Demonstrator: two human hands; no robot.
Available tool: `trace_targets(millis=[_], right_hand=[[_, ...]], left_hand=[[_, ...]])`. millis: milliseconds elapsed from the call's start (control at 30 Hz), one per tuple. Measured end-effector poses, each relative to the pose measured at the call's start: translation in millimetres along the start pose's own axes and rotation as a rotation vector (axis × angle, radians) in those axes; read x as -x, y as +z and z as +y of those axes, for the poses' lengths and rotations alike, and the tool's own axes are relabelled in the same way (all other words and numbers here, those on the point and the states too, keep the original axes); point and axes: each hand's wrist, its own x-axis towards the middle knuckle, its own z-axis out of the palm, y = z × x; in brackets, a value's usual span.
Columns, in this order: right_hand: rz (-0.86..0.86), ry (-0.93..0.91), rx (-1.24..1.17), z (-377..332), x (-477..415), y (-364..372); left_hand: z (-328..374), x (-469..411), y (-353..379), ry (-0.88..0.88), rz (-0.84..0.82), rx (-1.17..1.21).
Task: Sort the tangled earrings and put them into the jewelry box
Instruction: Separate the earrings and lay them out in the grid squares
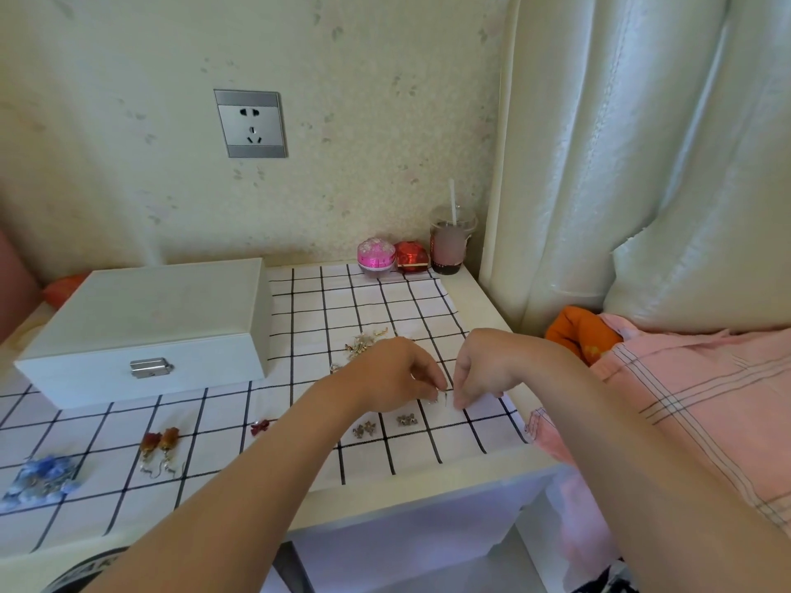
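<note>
- While the left hand (pixel 391 376) and right hand (pixel 486 370) are close together over the checked cloth (pixel 308 318), both have their fingertips curled down, pinching a small silver earring (pixel 444 396) between them just above the cloth. It's too tiny to make out its shape tbh.
- The tangled pile (pixel 364 341) of earrings is right behind the left hand, which partly hides it.
- Along the near side of the cloth there's stuff laid out in separate spots: silver pieces (pixel 364 429) just in front of the hands, a red bow (pixel 260 426), an orange drop pair (pixel 159 449) with hooks, and a blue cluster (pixel 43 481) way over on the left.
- The jewelry box (pixel 150 323) is white with its lid down and its metal latch (pixel 150 368) facing the camera. It's on the left part of the cloth, well apart from the hands.
- Back by the wall there's a pink jar (pixel 376 255), a red jar (pixel 411 256) just beside it, then a cup with a straw (pixel 449 246).
</note>
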Motion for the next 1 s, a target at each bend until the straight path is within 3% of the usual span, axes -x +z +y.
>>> trace_targets(millis=[267,500,633,1000], right_hand=[[0.353,-0.022,-0.177,10,-14,-8],[0.527,-0.088,-0.246,0,-42,-5],[0.575,-0.091,-0.233,-9,-62,0],[0.603,-0.112,-0.169,-32,-102,6]], left_hand=[[6,-3,5,0.074,-0.024,-0.191],[-25,-2,-60,-0.086,0.314,-0.239],[-48,0,-81,-0.156,0.383,-0.22],[-53,4,-83,-0.358,0.046,-0.358]])
